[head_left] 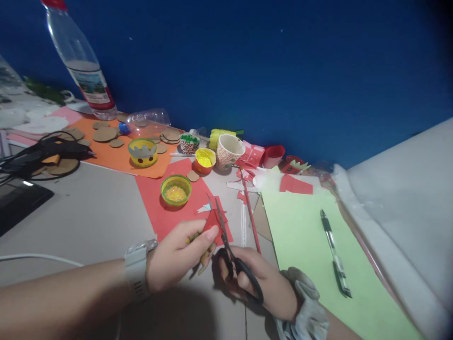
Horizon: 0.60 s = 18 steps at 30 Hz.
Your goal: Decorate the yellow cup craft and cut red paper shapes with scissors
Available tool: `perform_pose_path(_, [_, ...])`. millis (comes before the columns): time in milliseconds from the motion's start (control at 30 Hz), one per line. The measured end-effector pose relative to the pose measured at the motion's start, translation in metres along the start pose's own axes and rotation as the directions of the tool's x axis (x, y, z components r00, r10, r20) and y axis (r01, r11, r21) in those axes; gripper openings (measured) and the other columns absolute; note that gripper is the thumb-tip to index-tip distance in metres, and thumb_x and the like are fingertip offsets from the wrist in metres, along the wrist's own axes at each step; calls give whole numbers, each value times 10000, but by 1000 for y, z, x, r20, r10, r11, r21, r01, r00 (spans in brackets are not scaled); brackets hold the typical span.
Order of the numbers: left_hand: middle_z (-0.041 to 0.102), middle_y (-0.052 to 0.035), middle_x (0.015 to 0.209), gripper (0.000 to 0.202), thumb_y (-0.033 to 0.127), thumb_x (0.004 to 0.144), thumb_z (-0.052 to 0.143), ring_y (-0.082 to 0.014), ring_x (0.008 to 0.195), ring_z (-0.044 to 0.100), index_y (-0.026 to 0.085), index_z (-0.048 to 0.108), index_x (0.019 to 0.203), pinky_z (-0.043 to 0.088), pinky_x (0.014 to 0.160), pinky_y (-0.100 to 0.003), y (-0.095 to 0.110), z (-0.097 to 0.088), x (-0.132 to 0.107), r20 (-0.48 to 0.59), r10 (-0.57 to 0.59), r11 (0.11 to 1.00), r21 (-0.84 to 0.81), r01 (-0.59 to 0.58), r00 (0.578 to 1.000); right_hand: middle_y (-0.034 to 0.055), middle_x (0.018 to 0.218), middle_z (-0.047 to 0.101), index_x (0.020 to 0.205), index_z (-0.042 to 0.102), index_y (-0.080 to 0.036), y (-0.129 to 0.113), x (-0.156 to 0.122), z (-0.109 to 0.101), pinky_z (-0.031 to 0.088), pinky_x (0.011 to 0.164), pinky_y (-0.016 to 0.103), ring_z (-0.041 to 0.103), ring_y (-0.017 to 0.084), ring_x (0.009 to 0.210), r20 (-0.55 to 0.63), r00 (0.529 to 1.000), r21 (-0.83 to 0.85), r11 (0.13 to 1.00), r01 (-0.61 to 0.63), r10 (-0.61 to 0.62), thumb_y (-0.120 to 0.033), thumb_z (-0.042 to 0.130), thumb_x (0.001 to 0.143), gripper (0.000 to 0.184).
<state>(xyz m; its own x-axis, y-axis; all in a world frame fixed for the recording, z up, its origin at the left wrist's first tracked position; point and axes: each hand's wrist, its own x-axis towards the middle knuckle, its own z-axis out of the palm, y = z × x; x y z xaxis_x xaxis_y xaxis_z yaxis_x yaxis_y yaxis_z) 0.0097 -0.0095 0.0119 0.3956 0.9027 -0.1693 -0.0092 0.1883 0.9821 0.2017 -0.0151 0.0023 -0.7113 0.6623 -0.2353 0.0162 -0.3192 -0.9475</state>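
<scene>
My left hand (184, 252), with a watch on its wrist, pinches a small piece of red paper (213, 220) between thumb and fingers. Something yellowish and brown shows under those fingers, too covered to name. In my right hand (262, 276) are black-handled scissors (247, 278), fingers through the loops. Their blades are parted and reach up along the right edge of the red piece. Below the blade tips lies a red sheet (150, 193) with small scraps on it. A yellow-and-green cup bottom (176, 190) stands on that sheet.
A light green sheet (297, 236) with a pen (334, 250) lies at right. Along the blue wall stand a patterned paper cup (229, 152), other small cups and a tall water bottle (85, 71). At left are cardboard discs (106, 134), a glue gun (60, 150) and a dark phone-like device (23, 200).
</scene>
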Motion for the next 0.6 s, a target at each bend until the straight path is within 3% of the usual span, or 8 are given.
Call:
perform_pose_path(233, [459,39,512,496,502,963,374,-83,441,402,181,472,599,323,445,-212,-6,-1,1,-8,16,999,-43,-17,1000,-32,601,437,738,477,-162,-2,0,0,311,486,216,377,88,519,-7,1000,-24,1000,10,-11,-712,582,791,563])
perform_pose_path(600, [479,30,530,478,428,985,339,-84,462,427,179,475,601,346,466,-209,-6,-2,2,-11,60,997,46,-60,998,-27,603,457,745,484,-158,-1,1,-4,328,485,213,388,88,520,35,999,-33,999,4,-3,-709,588,790,562])
